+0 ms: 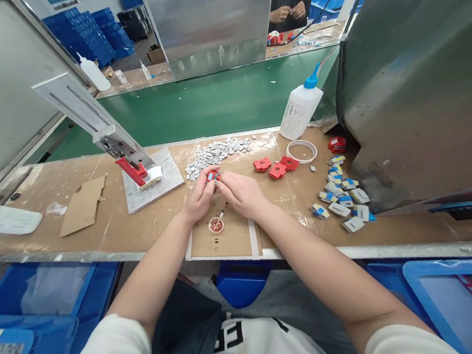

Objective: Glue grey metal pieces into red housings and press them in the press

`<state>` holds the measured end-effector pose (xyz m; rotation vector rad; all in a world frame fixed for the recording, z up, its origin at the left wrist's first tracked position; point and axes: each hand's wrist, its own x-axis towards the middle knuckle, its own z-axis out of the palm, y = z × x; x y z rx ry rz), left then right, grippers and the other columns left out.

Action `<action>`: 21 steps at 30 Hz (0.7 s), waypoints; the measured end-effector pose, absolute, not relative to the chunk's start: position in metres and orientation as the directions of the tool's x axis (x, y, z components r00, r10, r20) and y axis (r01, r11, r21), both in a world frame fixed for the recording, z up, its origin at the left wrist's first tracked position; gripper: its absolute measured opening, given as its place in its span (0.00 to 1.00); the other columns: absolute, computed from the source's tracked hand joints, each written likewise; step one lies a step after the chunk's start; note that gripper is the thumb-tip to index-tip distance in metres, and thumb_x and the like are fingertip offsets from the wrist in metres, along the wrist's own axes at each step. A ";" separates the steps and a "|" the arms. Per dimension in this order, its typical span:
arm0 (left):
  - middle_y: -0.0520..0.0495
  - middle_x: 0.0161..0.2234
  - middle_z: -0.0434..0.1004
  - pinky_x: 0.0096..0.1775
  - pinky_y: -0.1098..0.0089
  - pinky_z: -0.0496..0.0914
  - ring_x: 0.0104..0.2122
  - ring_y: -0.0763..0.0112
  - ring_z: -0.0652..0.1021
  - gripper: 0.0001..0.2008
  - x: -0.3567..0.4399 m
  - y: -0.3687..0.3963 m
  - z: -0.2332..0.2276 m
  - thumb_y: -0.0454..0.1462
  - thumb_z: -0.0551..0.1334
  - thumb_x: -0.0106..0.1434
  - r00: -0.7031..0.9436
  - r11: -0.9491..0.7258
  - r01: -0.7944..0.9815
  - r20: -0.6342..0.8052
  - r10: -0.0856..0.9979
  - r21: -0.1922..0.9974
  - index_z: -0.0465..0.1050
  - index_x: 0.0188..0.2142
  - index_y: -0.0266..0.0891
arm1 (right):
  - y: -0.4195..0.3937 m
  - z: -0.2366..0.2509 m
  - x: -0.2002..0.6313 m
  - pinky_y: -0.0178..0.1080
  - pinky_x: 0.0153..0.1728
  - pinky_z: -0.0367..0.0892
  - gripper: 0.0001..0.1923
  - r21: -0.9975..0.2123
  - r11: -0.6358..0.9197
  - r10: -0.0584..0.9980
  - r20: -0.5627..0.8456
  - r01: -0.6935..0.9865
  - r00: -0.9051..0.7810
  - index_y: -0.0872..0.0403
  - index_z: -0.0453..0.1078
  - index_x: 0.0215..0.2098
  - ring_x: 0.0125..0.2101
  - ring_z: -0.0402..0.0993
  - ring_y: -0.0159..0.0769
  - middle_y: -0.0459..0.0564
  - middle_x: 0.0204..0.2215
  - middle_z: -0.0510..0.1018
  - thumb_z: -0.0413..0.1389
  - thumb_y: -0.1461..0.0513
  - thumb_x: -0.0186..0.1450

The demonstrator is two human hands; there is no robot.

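Observation:
My left hand point(199, 196) and my right hand point(240, 193) meet over the middle of the brown bench, both pinching one small red part point(213, 176) between the fingertips. Just below them a small round dish of reddish glue point(215, 225) holds a thin white stick, standing on a cardboard pad point(230, 237). A heap of small grey metal pieces point(215, 154) lies right behind the hands. Three more red parts point(276, 167) lie to the right of it.
A press jig with a red clamp point(133, 170) stands on a grey plate at the left. A white bottle with blue cap point(300, 109), a tape ring point(301, 150) and several grey-blue parts point(345, 196) lie right. A green conveyor point(209, 105) runs behind; another person's hands point(288, 12) work beyond.

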<state>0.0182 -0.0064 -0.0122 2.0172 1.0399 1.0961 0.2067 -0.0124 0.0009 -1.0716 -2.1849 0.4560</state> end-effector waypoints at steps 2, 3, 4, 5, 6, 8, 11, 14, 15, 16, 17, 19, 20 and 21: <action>0.42 0.50 0.72 0.46 0.63 0.75 0.43 0.63 0.76 0.21 0.019 -0.008 -0.012 0.49 0.48 0.78 0.346 -0.439 0.286 0.336 0.876 0.851 0.61 0.64 0.45 | -0.013 0.004 0.208 0.39 0.37 0.58 0.18 -0.539 0.651 0.759 0.456 0.534 -0.465 0.52 0.67 0.40 0.36 0.70 0.38 0.51 0.38 0.76 0.40 0.57 0.80; 0.42 0.49 0.72 0.43 0.64 0.75 0.41 0.64 0.76 0.21 0.018 -0.008 -0.013 0.49 0.48 0.78 0.349 -0.423 0.272 0.322 0.880 0.864 0.61 0.64 0.45 | -0.013 0.005 0.209 0.39 0.37 0.58 0.18 -0.529 0.662 0.749 0.470 0.531 -0.466 0.52 0.67 0.40 0.36 0.69 0.38 0.51 0.38 0.76 0.40 0.57 0.80; 0.43 0.49 0.72 0.42 0.64 0.75 0.41 0.64 0.76 0.21 0.018 -0.009 -0.013 0.50 0.49 0.77 0.347 -0.425 0.270 0.324 0.880 0.864 0.61 0.63 0.46 | -0.014 0.006 0.209 0.39 0.36 0.57 0.17 -0.519 0.668 0.744 0.479 0.533 -0.467 0.53 0.67 0.40 0.36 0.69 0.38 0.51 0.38 0.76 0.40 0.57 0.80; 0.42 0.49 0.72 0.44 0.64 0.76 0.42 0.63 0.76 0.20 0.017 -0.009 -0.013 0.50 0.49 0.77 0.342 -0.443 0.275 0.344 0.875 0.853 0.62 0.62 0.45 | -0.015 0.006 0.209 0.39 0.36 0.57 0.17 -0.505 0.674 0.739 0.486 0.539 -0.468 0.53 0.68 0.40 0.35 0.69 0.38 0.51 0.37 0.76 0.41 0.58 0.80; 0.42 0.50 0.71 0.46 0.63 0.76 0.44 0.62 0.76 0.20 0.016 -0.009 -0.013 0.49 0.50 0.77 0.337 -0.473 0.285 0.374 0.864 0.834 0.62 0.61 0.45 | -0.015 0.006 0.208 0.40 0.35 0.56 0.17 -0.489 0.680 0.732 0.493 0.546 -0.471 0.53 0.68 0.41 0.35 0.69 0.38 0.52 0.37 0.76 0.41 0.58 0.80; 0.42 0.52 0.71 0.52 0.60 0.74 0.49 0.60 0.75 0.19 0.015 -0.009 -0.013 0.49 0.50 0.77 0.340 -0.540 0.303 0.440 0.831 0.785 0.63 0.60 0.45 | -0.016 0.005 0.207 0.40 0.35 0.56 0.17 -0.449 0.699 0.711 0.518 0.557 -0.475 0.53 0.68 0.40 0.35 0.68 0.39 0.52 0.36 0.76 0.41 0.58 0.79; 0.41 0.53 0.70 0.57 0.57 0.71 0.52 0.59 0.74 0.17 0.014 -0.009 -0.012 0.47 0.49 0.78 0.360 -0.622 0.330 0.515 0.778 0.710 0.62 0.60 0.45 | -0.017 0.004 0.205 0.40 0.35 0.56 0.18 -0.385 0.734 0.663 0.583 0.559 -0.470 0.54 0.69 0.40 0.35 0.68 0.39 0.53 0.35 0.76 0.41 0.57 0.80; 0.40 0.53 0.70 0.58 0.56 0.70 0.53 0.58 0.73 0.17 0.015 -0.009 -0.011 0.47 0.47 0.78 0.362 -0.676 0.372 0.570 0.737 0.637 0.61 0.59 0.44 | -0.018 0.004 0.204 0.40 0.34 0.56 0.20 -0.357 0.747 0.640 0.615 0.561 -0.461 0.54 0.69 0.40 0.35 0.69 0.39 0.53 0.34 0.76 0.39 0.57 0.80; 0.40 0.53 0.69 0.58 0.56 0.70 0.53 0.58 0.73 0.17 0.016 -0.009 -0.011 0.47 0.47 0.78 0.363 -0.685 0.379 0.581 0.729 0.622 0.61 0.59 0.44 | -0.019 0.004 0.203 0.40 0.34 0.56 0.20 -0.357 0.744 0.642 0.614 0.565 -0.459 0.54 0.69 0.40 0.35 0.69 0.39 0.52 0.34 0.76 0.39 0.57 0.80; 0.41 0.53 0.69 0.58 0.56 0.69 0.53 0.58 0.73 0.17 0.016 -0.009 -0.011 0.47 0.47 0.78 0.362 -0.689 0.378 0.586 0.724 0.618 0.61 0.59 0.44 | -0.019 0.004 0.203 0.40 0.34 0.56 0.20 -0.358 0.740 0.647 0.610 0.569 -0.457 0.54 0.69 0.40 0.35 0.69 0.39 0.52 0.34 0.76 0.39 0.57 0.80; 0.41 0.53 0.69 0.58 0.56 0.69 0.53 0.59 0.73 0.16 0.017 -0.009 -0.011 0.46 0.47 0.78 0.362 -0.691 0.372 0.589 0.723 0.619 0.61 0.59 0.45 | -0.019 0.004 0.203 0.40 0.34 0.55 0.19 -0.361 0.734 0.654 0.605 0.575 -0.454 0.54 0.69 0.41 0.35 0.69 0.39 0.52 0.34 0.76 0.39 0.57 0.80; 0.42 0.52 0.69 0.58 0.57 0.69 0.53 0.59 0.73 0.15 0.018 -0.009 -0.011 0.46 0.48 0.78 0.362 -0.690 0.358 0.587 0.724 0.629 0.62 0.58 0.46 | -0.020 0.003 0.202 0.40 0.33 0.55 0.19 -0.371 0.718 0.671 0.593 0.589 -0.445 0.53 0.69 0.40 0.34 0.69 0.39 0.52 0.34 0.76 0.40 0.57 0.80; 0.42 0.52 0.69 0.58 0.57 0.69 0.53 0.59 0.72 0.15 0.018 -0.009 -0.011 0.46 0.49 0.78 0.361 -0.687 0.354 0.585 0.726 0.634 0.62 0.58 0.46 | -0.020 0.003 0.202 0.40 0.33 0.54 0.19 -0.376 0.708 0.682 0.585 0.598 -0.439 0.53 0.68 0.40 0.34 0.69 0.38 0.52 0.34 0.76 0.40 0.57 0.80; 0.42 0.52 0.68 0.58 0.56 0.69 0.53 0.59 0.72 0.15 0.018 -0.008 -0.011 0.46 0.49 0.78 0.359 -0.684 0.354 0.583 0.729 0.638 0.62 0.58 0.46 | -0.020 0.002 0.201 0.40 0.33 0.54 0.19 -0.382 0.697 0.694 0.575 0.607 -0.435 0.53 0.68 0.39 0.34 0.69 0.38 0.52 0.34 0.76 0.40 0.57 0.80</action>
